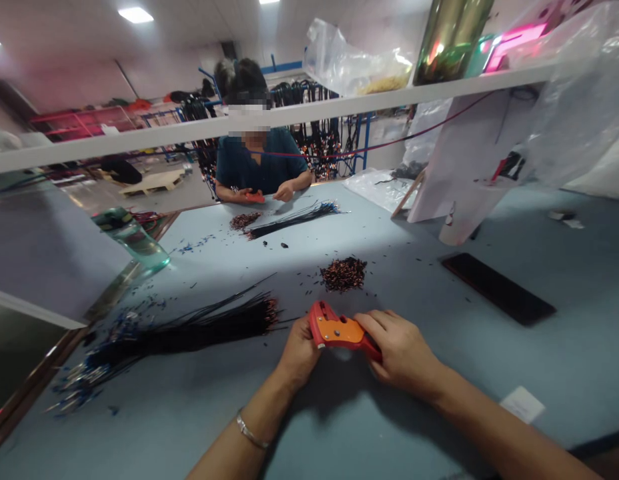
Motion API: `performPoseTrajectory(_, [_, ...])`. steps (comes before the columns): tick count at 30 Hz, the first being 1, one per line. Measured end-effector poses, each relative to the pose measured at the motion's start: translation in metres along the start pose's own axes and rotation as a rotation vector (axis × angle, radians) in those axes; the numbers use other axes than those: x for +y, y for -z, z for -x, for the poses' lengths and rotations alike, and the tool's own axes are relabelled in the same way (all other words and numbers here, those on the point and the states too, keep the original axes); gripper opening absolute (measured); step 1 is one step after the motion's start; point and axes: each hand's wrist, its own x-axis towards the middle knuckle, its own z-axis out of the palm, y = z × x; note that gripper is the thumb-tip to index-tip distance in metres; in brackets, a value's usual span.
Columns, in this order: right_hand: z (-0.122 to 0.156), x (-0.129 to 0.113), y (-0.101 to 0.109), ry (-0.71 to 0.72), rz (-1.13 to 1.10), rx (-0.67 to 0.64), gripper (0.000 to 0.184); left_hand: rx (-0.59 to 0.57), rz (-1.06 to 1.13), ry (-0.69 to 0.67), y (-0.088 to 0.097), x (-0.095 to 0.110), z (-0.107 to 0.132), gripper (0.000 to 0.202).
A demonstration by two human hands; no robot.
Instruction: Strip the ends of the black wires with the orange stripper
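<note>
My right hand (402, 350) is wrapped around the handles of a red and orange wire stripper (342, 331), its head pointing left. At the tool's jaws is my left hand (300, 347), closed, with its fingertips partly hidden behind the red head. A thin black wire (285, 321) runs into my left hand from the left side. Left of my hands lies a bundle of black wires (204, 327), with copper-coloured ends toward me and blue and silver ends at the far left. Just beyond the tool is a pile of small black and copper scraps (343, 275).
Across the table (389, 427) a person (262, 163) holds a red tool beside another wire bundle (294, 220). A green bottle (134, 237) stands left; a black phone (498, 287) and a white cup (472, 210) are right. A white shelf bar (289, 119) crosses above.
</note>
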Motion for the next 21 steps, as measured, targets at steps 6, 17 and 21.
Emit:
performPoseTrajectory(6, [0.002, 0.003, -0.004, 0.007, 0.052, 0.015, 0.025, -0.02, -0.044, -0.035, 0.003, -0.006, -0.001, 0.049])
performPoseTrajectory(17, [0.002, 0.003, -0.004, -0.108, -0.014, -0.114, 0.012, -0.002, 0.025, 0.106, 0.005, -0.019, -0.003, 0.046])
performPoseTrajectory(21, [-0.002, 0.002, 0.0, -0.239, -0.191, -0.121, 0.01, 0.045, 0.032, 0.11, 0.004, -0.018, -0.004, 0.034])
